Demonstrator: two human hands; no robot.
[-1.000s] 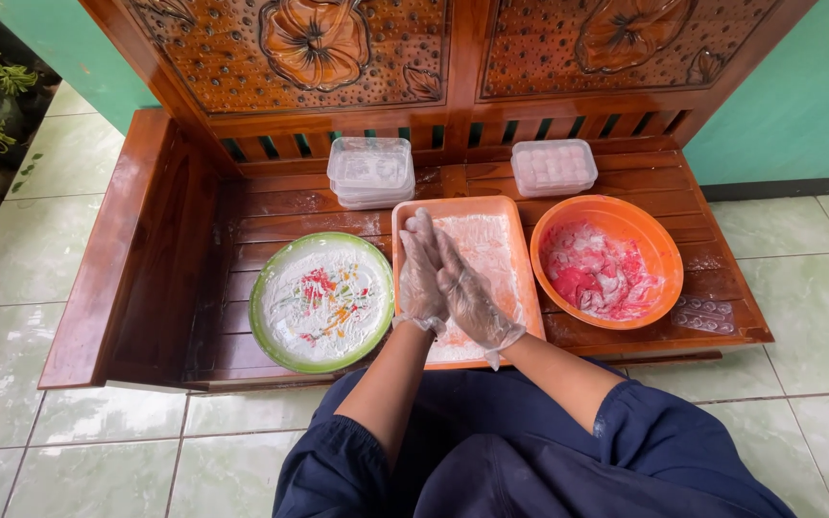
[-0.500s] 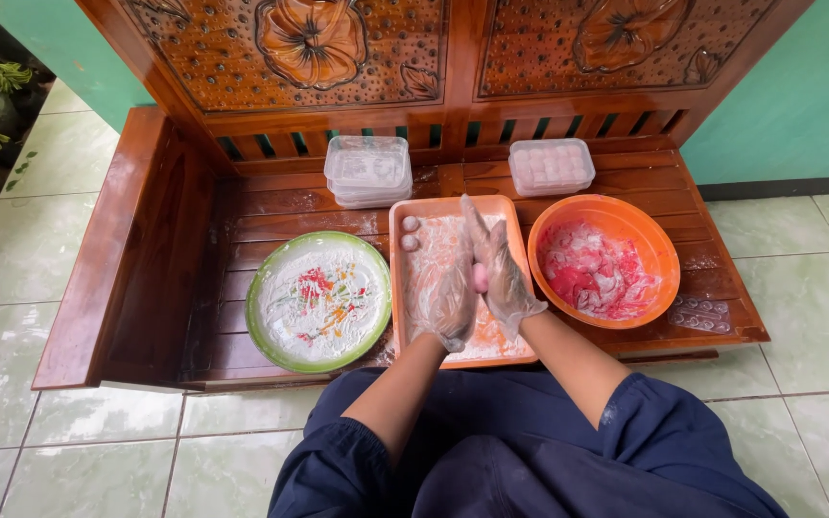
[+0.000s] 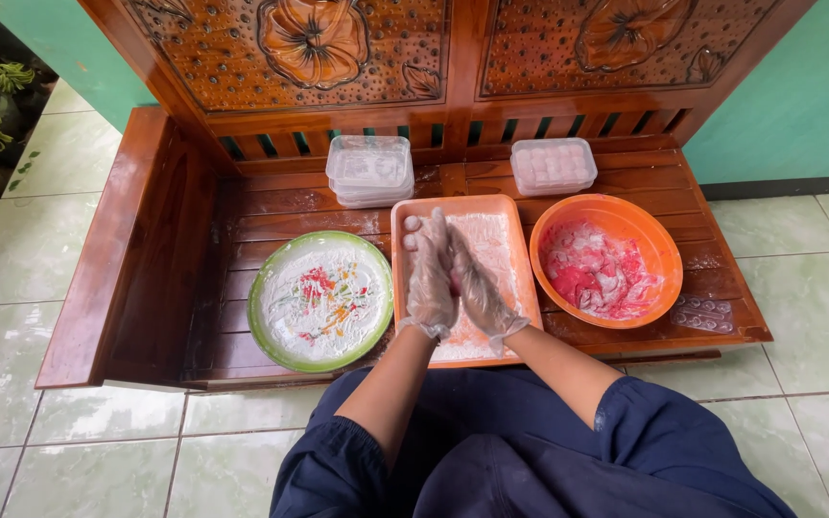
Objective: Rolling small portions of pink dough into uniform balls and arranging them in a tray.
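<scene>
Pressed palm to palm over the floured tray on the desk: left hand and right hand, gloved; anything between hidden. Done, it seems: filled lidded boxes behind. Left: pink dough in the orange bowl, sprinkles on the green plate.

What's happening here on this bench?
A person in dark blue sleeves sits before a carved wooden bench, pressing the left hand and right hand palm to palm, both in thin clear plastic gloves, above an orange rectangular tray dusted with white powder. Whether anything lies between the palms cannot be seen. A green-rimmed plate with coloured bits sits to the left, an orange bowl of pink and white lumps to the right, and clear lidded containers behind.
</scene>
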